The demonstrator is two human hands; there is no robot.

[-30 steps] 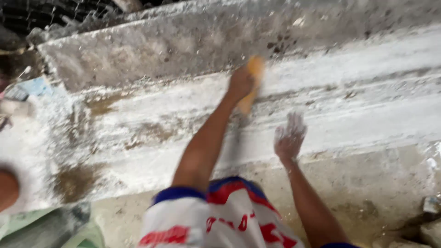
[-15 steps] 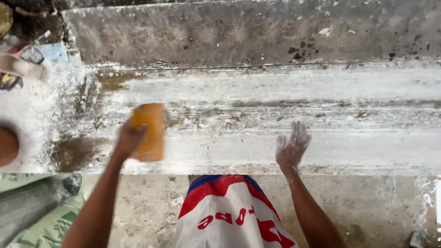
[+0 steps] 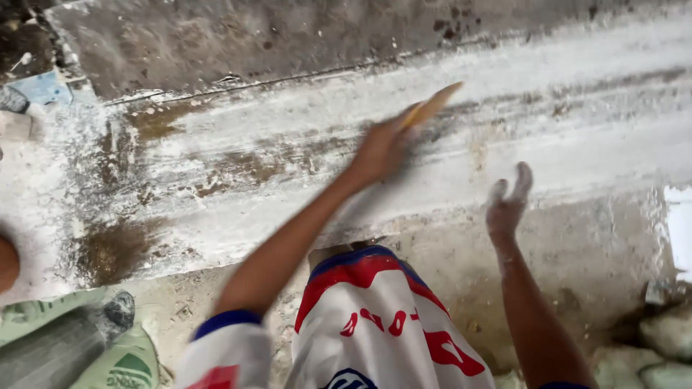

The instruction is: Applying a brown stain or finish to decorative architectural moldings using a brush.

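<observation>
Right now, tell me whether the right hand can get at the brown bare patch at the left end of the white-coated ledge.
Probably not without shifting: the right hand rests far right on the ledge, and the left arm crosses toward the brown patch.

Even soft daylight, motion-blurred hand, faint shadows

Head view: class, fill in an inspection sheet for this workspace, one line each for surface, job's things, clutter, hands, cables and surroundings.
Surface: long moulded plaster strip, white, with brown damp patches at its left end.
Job's things: orange flat tool, motion-blurred, tilted against the strip.
Clutter: green sacks lower left; pale lumps lower right.
Hands: left hand grips the orange flat tool; right hand open, dusted white, fingers on the strip's lower edge.
Cables: nothing seen.
Surroundings: grey concrete wall above; dusty floor below.
</observation>
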